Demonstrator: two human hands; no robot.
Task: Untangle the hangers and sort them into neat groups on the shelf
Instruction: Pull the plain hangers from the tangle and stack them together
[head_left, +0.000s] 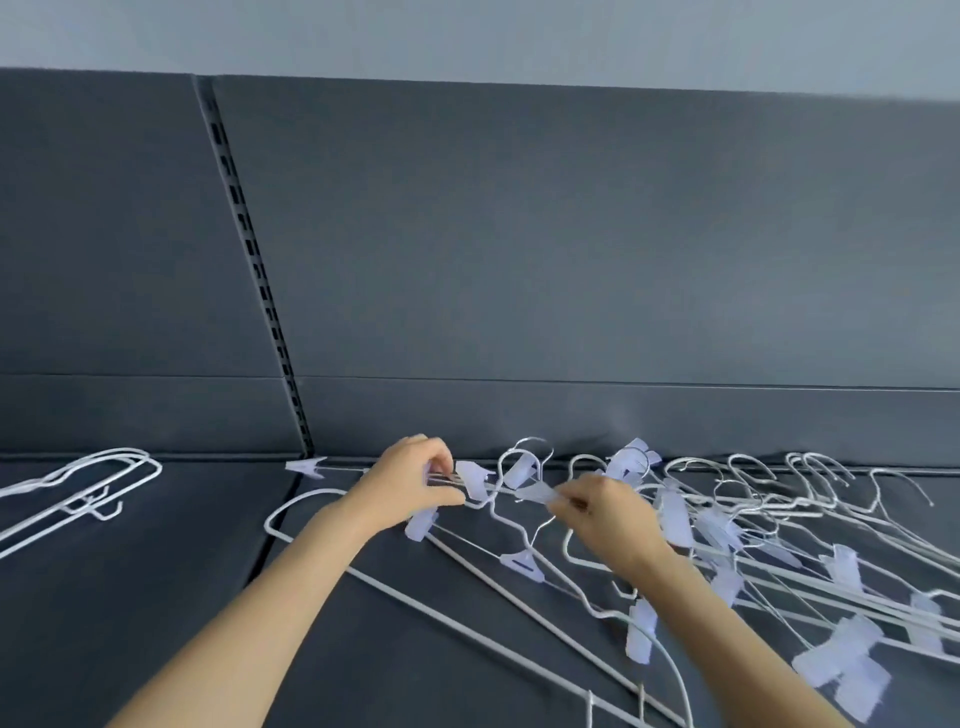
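Hangers lie on the dark shelf: a plain white stack at far left, well apart from the tangle spreading right. The left hand pinches several thin bars together. The right hand pinches a translucent clip. They look light, springy and quick to snag at the hooks. Bars probably give the firmer hold, since clips may slide.

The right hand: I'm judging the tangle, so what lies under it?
Under the right hand white wire hangers cross on the dark shelf, and it pinches a clear clip. How the wires interlock beneath the palm is covered.
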